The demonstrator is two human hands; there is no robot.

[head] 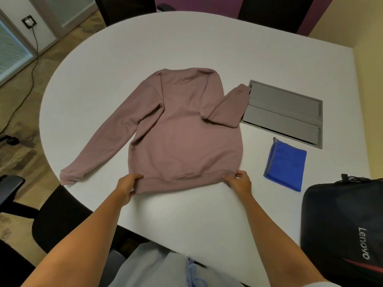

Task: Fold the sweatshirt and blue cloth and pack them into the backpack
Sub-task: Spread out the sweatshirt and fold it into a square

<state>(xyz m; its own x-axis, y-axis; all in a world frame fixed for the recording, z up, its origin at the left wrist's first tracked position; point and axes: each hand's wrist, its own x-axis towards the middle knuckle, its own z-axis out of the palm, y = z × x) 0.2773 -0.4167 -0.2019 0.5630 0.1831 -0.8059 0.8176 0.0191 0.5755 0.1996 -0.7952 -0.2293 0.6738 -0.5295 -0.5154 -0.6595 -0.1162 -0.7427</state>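
A dusty-pink sweatshirt (pixel 178 129) lies flat on the white table (pixel 186 44), neck away from me. Its left sleeve stretches out toward the table's left edge; its right sleeve is bent back toward the grey panel. My left hand (pixel 127 186) pinches the hem's left corner. At the hem's right corner, my right hand (pixel 238 182) grips the fabric. A blue cloth (pixel 287 165), folded into a rectangle, lies to the right of the sweatshirt. A black backpack (pixel 344 224) with red trim stands at the table's right front edge.
A grey recessed cable panel (pixel 288 114) sits in the table beyond the blue cloth, touched by the sleeve cuff. Black chairs stand at the left (pixel 53 216) and at the far side. A yellow wall bounds the right.
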